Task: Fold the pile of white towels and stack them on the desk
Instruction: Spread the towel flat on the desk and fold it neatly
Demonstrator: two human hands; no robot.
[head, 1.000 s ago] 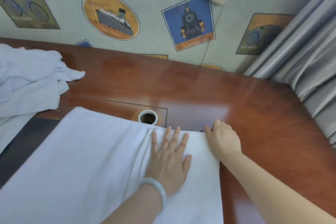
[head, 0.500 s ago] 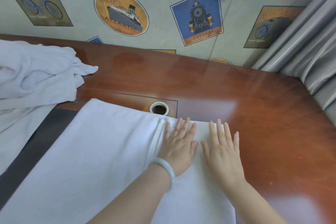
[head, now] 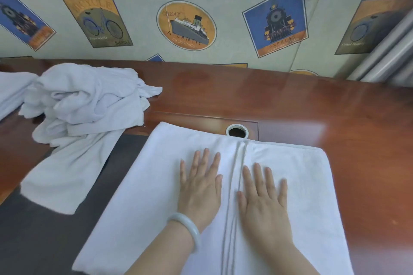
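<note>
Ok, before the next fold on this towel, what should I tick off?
1. Both the left hand and right hand lie flat on the towel, no grip: ok.
2. The middle edge between the hands runs straight: ok.
3. Surface smooth: ok, no big wrinkles show.
4. Near end squared up: cannot tell, it runs out of view.
5. The pile at the left lies apart from this towel: ok.
6. Bare desk on the right for the stack: ok.
</note>
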